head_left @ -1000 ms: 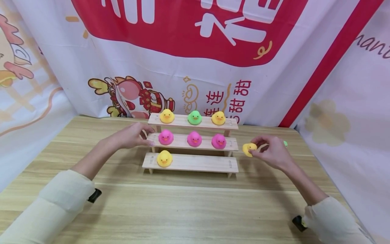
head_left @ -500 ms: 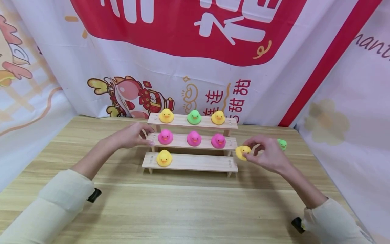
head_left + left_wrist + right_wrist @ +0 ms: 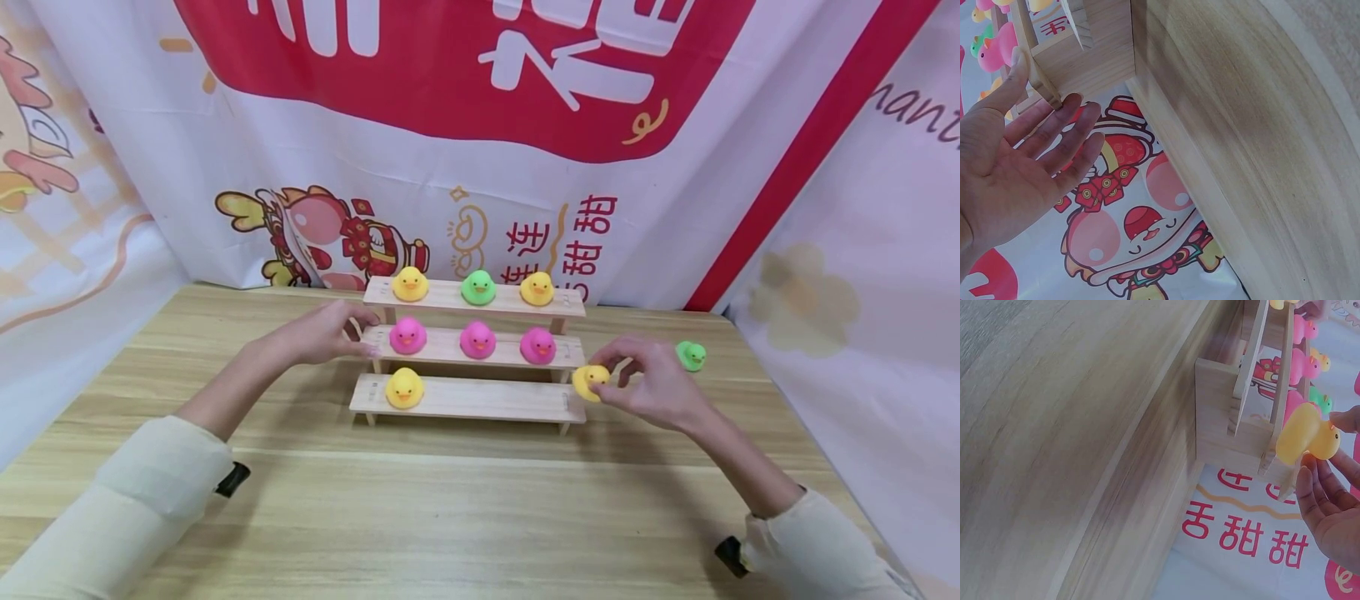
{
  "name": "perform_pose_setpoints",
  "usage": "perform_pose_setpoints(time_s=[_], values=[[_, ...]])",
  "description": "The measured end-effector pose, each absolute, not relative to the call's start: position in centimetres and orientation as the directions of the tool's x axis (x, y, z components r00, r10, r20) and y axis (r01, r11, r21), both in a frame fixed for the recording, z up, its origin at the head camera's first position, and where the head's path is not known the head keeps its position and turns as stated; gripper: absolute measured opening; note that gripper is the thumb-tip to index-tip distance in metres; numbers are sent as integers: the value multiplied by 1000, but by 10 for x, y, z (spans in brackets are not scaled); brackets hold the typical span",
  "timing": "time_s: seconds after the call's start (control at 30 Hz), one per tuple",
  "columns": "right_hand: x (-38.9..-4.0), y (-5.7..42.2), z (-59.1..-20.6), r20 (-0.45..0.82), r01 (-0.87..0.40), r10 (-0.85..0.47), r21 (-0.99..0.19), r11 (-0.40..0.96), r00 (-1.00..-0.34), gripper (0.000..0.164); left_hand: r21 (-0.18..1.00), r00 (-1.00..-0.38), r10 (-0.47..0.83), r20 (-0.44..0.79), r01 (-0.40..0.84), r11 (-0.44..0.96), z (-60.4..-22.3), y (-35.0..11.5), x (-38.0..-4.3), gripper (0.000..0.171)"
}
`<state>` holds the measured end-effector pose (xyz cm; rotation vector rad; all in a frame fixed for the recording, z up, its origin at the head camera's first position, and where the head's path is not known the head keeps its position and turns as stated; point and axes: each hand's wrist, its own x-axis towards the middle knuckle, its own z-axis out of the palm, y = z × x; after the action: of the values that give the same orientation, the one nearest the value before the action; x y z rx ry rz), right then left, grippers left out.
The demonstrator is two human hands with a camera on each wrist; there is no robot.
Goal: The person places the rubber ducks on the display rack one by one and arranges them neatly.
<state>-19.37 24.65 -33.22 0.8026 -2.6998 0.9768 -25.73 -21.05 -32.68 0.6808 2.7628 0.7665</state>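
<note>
My right hand (image 3: pixel 654 385) pinches a yellow rubber duck (image 3: pixel 588 383) by its head between thumb and fingers, at the right end of the lowest shelf. In the right wrist view this duck (image 3: pixel 1300 434) overlaps the shelf ends. My left hand (image 3: pixel 328 335) grips the left end of the middle shelf of a three-tier wooden display stand (image 3: pixel 491 402), thumb above and fingers below. One yellow duck (image 3: pixel 405 388) sits at the left of the bottom shelf. Three pink ducks (image 3: pixel 477 341) line the middle shelf. On top are two yellow ducks and a green duck (image 3: pixel 478 288) between them.
Another green duck (image 3: pixel 692 357) lies on the wooden table (image 3: pixel 465 508), right of the stand and behind my right hand. A printed white and red cloth (image 3: pixel 435 117) hangs close behind the stand, with more cloth along both sides.
My right hand has moved left and slightly down with the yellow duck, from beside the stand to the bottom shelf's right end. More of the loose green duck shows. My left hand stays put.
</note>
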Motion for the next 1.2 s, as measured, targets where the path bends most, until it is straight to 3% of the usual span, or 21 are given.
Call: perform_pose_setpoints(time_s=[0.5,1.2], values=[[-193,213,-335,288,-587,-531,-576,569,-797,21,531,-877,477,-67,373,761,-327,-211,-257,50],[-196,160,-346,349,-668,-621,-625,404,-702,24,534,-878,474,-63,372,759,-326,-210,-257,49]])
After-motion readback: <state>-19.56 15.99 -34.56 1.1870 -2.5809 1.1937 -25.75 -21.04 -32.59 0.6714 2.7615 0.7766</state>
